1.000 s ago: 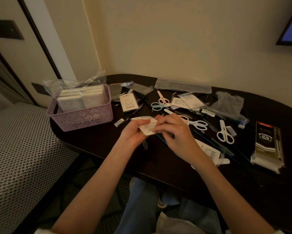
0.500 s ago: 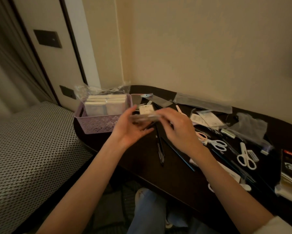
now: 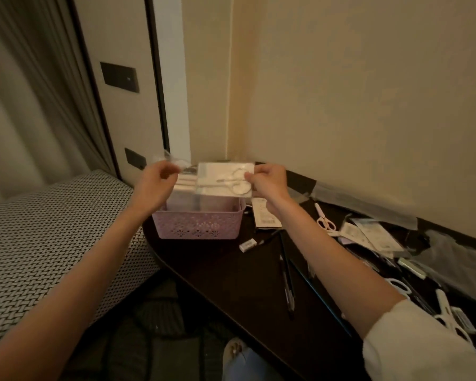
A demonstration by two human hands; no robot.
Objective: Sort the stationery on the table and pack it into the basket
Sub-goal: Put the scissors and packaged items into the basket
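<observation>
Both my hands have risen from the worktop [image 3: 231, 270] and now hang over the basket [image 3: 198, 224]; half a second ago they were lower and nearer to me, with the packet held edge-on between them. My head has also turned left, so the bed [image 3: 52, 229] fills more of the view and most of the stationery has slid to the right edge.

From largest to smallest: the dark worktop carries everything. The lilac basket stands on its left end, already holding white packs [image 3: 187, 193] wrapped in clear film. Above it I hold the packet [image 3: 224, 181], a flat clear sleeve with a pair of scissors inside, now face up and nearly level. My right hand [image 3: 268, 182] pinches its right edge between thumb and fingers. My left hand [image 3: 155, 185] is closed in a narrow grip on clear film at the basket's left side; whether this film belongs to the packet or to the packs I cannot tell.

What could go wrong: the packet is held firmly only at one edge, so it may tilt and slip off the packs, or fall outside the basket. The packs reach above the rim, so little room is left. Pens [image 3: 286, 279], an eraser [image 3: 247, 245] and loose scissors [image 3: 325, 220] are not yet sorted.
</observation>
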